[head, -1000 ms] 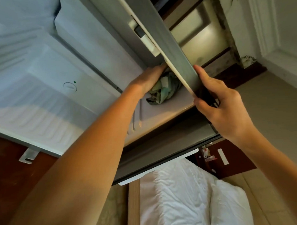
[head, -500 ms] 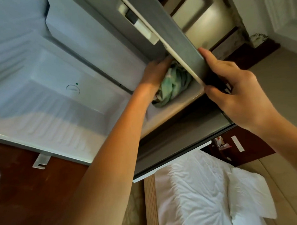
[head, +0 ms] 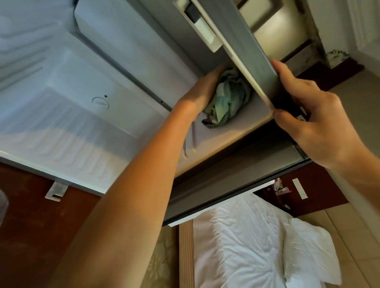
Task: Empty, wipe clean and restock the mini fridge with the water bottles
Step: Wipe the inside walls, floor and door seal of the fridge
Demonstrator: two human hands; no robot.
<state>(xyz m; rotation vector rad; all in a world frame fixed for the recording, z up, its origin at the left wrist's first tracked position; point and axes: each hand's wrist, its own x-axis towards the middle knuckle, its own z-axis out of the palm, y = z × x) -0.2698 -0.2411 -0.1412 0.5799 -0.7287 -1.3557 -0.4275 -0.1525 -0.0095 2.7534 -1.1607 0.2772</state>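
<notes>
Behind door rail (head: 249, 62) — cloth (head: 228, 97) (left hand's (head: 201, 89) fingertips hidden).

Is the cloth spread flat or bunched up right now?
Bunched up. The cloth is a crumpled wad under the left hand, pressed into the door shelf corner; the right hand grips the door's edge.

Your left hand (head: 206, 87) presses a bunched green cloth (head: 227, 97) into the corner of the fridge door (head: 257, 55) liner. Your right hand (head: 313, 118) clamps the door's outer edge, thumb under, fingers (head: 283, 73) over. White fridge interior (head: 64, 94) sits left, open. A bed (head: 242, 249) with white sheets and a pillow (head: 311, 253) lies below.
</notes>
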